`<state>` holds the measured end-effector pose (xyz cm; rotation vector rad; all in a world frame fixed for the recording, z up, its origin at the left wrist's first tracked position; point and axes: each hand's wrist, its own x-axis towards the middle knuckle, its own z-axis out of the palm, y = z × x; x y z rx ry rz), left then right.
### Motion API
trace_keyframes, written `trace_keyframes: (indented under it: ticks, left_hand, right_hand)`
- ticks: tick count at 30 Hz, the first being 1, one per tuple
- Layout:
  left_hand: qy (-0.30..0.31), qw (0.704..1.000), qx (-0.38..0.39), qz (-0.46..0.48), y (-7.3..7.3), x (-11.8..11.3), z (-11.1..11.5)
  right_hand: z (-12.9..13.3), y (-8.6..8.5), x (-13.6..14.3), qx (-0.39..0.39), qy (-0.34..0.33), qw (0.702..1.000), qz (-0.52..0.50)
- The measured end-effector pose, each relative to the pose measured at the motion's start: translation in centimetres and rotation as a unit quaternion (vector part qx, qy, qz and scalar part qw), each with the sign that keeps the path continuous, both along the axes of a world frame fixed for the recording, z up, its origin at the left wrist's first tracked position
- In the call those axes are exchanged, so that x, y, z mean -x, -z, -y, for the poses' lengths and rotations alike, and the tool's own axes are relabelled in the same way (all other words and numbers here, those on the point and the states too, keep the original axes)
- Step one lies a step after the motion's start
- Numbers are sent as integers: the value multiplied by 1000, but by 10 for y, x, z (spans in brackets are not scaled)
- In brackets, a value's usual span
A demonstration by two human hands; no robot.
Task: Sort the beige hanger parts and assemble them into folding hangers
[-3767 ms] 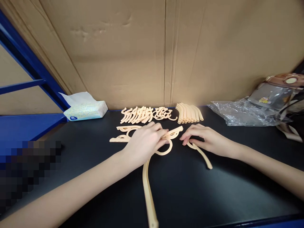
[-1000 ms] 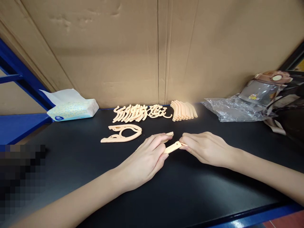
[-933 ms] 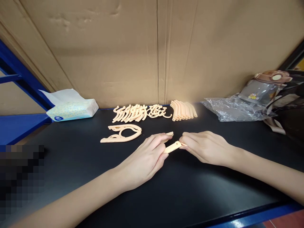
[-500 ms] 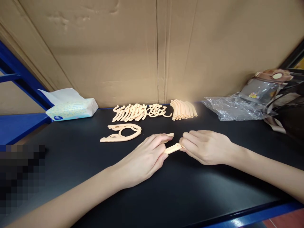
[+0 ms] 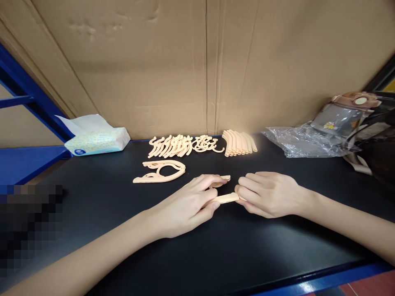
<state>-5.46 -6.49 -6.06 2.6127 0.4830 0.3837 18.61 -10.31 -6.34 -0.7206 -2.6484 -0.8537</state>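
We see a smooth black table with a blue front edge. Along its back, left to right, we find a pale-patterned soft tissue pack, slim curved cream plastic pieces, cream plastic hooks, stacked cream plastic tubes and a crumpled clear plastic bag; nearer us lies a U-shaped cream plastic frame.

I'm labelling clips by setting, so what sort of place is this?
Probably a workbench, perhaps in a workshop, though the wider room is hardly visible. A black tabletop stands beside a blue metal frame, cardboard lines the back, and pale curved parts lie grouped along it.
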Motion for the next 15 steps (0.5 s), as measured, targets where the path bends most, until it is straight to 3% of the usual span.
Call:
trace_keyframes:
  ticks: [3, 7, 10, 15]
  left_hand:
    - [-34, 997, 60, 38, -3, 2, -1]
    - [-90, 986, 127, 62, -1, 5, -6]
    - [-123, 979, 153, 62, 4, 6, -10]
    - [-131, 981, 122, 79, 12, 3, -14]
  right_hand:
    - [-1, -2, -1, 134, 0, 990, -48]
    - [-2, -5, -2, 286, 17, 953, -94]
    - [-2, -6, -1, 339, 31, 935, -99]
    - [-1, -9, 3, 380, 15, 918, -115]
